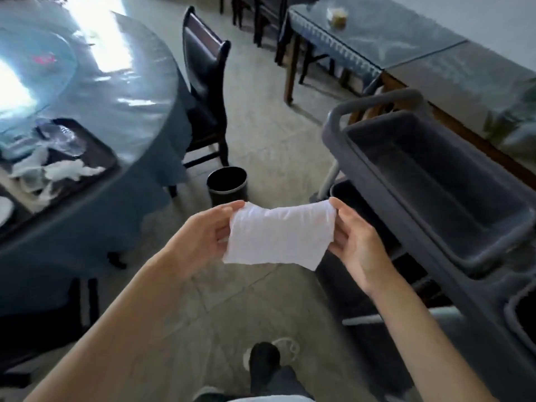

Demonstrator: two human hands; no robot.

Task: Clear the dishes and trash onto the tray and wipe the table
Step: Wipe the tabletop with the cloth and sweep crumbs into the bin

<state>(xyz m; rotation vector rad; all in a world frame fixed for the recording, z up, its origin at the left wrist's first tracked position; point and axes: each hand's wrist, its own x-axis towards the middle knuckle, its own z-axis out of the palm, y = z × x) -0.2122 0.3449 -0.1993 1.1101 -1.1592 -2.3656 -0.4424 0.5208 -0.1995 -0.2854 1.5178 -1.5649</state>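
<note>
I hold a white cloth [278, 236] stretched between both hands above the floor. My left hand [203, 236] pinches its left edge and my right hand [352, 242] pinches its right edge. To the left stands the round table [124, 111] under a blue cover with a glass turntable. A dark tray [98, 155] lies near the table's edge, loaded with crumpled white napkins [66, 171], clear plastic wrap and dishes. The edge of a white plate [4, 210] shows at the far left.
A grey service cart [435, 181] with a deep tub stands close on my right. A black waste bin [227, 185] sits on the floor ahead, beside a dark chair [206, 82]. A second covered table [377, 33] stands at the back right. My feet show below.
</note>
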